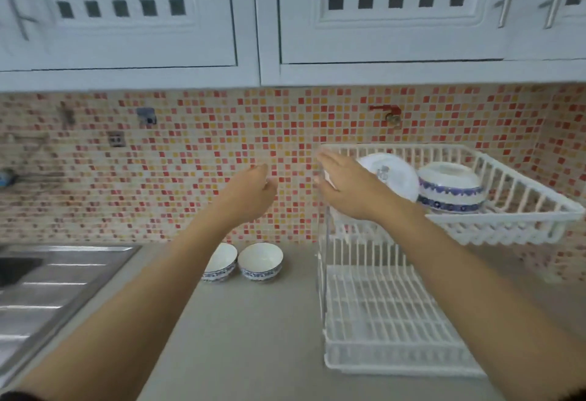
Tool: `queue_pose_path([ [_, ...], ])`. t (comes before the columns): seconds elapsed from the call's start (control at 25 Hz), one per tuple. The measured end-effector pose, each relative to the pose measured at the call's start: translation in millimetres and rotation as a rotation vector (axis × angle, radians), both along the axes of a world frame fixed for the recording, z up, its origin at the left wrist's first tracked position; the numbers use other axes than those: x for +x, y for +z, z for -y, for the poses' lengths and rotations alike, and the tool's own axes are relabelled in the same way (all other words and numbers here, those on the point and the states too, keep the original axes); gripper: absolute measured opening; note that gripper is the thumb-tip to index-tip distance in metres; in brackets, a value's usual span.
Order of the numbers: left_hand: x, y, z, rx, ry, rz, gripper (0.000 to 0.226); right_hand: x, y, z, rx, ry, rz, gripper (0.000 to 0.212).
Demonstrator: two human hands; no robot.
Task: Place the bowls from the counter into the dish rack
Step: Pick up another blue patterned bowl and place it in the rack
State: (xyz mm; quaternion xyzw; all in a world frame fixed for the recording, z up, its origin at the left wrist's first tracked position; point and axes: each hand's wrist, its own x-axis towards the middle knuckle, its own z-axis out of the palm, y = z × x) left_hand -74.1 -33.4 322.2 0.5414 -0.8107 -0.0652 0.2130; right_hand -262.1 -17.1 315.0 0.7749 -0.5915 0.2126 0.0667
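Two white bowls with blue patterned bases stand on the grey counter by the tiled wall: one (260, 261) in full view, the other (222, 261) partly hidden behind my left forearm. The white two-tier dish rack (523, 207) stands to the right. Its upper basket holds a white bowl (388, 174) tilted on its side and an upside-down blue-banded bowl (450, 188). My right hand (345, 185) hovers at the upper basket's left end, fingers apart, holding nothing. My left hand (250, 193) is raised above the counter bowls, fingers loosely curled, holding nothing.
A steel sink with drainboard (54, 286) lies at the left. The rack's lower tier (380, 315) has bare slats. White wall cabinets (260, 20) hang overhead. A red tap fitting (388, 113) sticks out of the mosaic wall above the rack.
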Motion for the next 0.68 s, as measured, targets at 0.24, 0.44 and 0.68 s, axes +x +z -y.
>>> queue_pose_path([
  [0.24,90.2,-67.4,35.6,0.204,0.075,0.038,0.051,98.5,-62.4,27.5,0.094,-0.008,0.142,0.058],
  [0.44,112.7,-138.4,51.8,0.345,0.101,0.0,0.046,126.1,-125.4,68.5,0.247,-0.125,0.252,0.061],
  [0.68,108.3,-203.7,93.0,0.38,0.129,-0.123,0.03,124.3,-213.8,129.3,0.431,-0.292,0.317,0.052],
])
